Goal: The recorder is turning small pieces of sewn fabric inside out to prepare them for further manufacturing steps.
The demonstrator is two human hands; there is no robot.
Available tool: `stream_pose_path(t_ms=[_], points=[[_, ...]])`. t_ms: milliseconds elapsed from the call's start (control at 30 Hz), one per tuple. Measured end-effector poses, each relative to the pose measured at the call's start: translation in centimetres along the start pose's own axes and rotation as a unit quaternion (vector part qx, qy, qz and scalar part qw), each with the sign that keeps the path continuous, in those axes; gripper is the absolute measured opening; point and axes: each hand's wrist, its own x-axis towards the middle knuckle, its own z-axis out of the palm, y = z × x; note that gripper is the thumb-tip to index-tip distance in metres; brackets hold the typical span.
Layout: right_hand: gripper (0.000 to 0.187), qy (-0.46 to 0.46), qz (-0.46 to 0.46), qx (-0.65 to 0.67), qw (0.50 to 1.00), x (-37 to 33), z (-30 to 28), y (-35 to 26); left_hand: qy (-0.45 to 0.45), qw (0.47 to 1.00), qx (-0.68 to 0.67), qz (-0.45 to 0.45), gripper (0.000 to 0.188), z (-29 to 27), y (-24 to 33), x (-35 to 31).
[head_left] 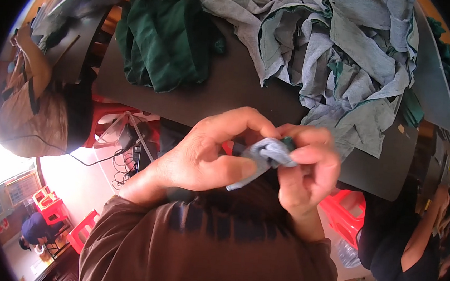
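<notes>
Table [239,96] nearby, 2 grips [208,152] [297,192] pinch cloth [260,150] (grey).

Textile workshop: grey cloth pieces [369,54] in a heap on a dark worktable [239,96], co-workers [406,255] on both sides

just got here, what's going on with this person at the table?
The person's left hand and right hand both grip a small folded grey cloth piece, held up in front of the body. On the dark table, a dark green cloth lies left and a heap of grey fabric with green edging lies right.
</notes>
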Motion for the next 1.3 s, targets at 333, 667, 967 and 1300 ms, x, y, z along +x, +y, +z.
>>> stream_pose_path(t_ms=[333,667,967,1300], points=[[0.016,0.046,0.081,0.125,0.988,-0.4,1.0,0.1,0.072,0.767,0.446,0.456,0.033,1.4,-3.6,0.2],[0.017,0.001,0.159,0.228,0.961,-0.4,0.4,-0.4,-0.012,0.980,0.152,0.129,0.027,-0.4,-0.3,0.5],[0.025,0.048,0.237,0.094,0.966,-0.1,0.7,-2.1,0.046,0.949,0.264,0.168,0.017,0.1,-0.5,0.7],[0.022,0.011,0.162,-0.097,0.982,-0.7,-0.2,-1.7,0.088,0.946,0.250,0.186,0.018,0.9,-1.2,0.5]])
